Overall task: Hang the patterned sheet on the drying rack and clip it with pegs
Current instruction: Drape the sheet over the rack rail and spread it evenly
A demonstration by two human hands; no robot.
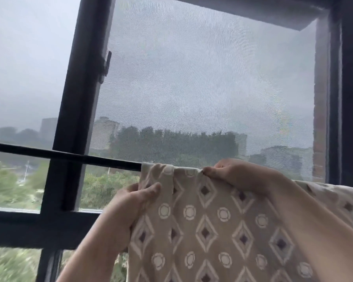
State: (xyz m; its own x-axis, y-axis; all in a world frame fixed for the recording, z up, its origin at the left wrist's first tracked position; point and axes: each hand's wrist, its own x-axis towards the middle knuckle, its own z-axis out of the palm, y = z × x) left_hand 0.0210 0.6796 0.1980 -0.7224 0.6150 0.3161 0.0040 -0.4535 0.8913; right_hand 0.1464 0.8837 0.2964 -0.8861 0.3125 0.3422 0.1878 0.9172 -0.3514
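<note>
Bare rod (110,162) left of the sheet (202,220) lies open; window frame (80,98) stands behind it

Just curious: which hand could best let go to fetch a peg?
Probably the left hand: it only grips the sheet edge below, while the right hand pinches the fold on the rail.
</note>
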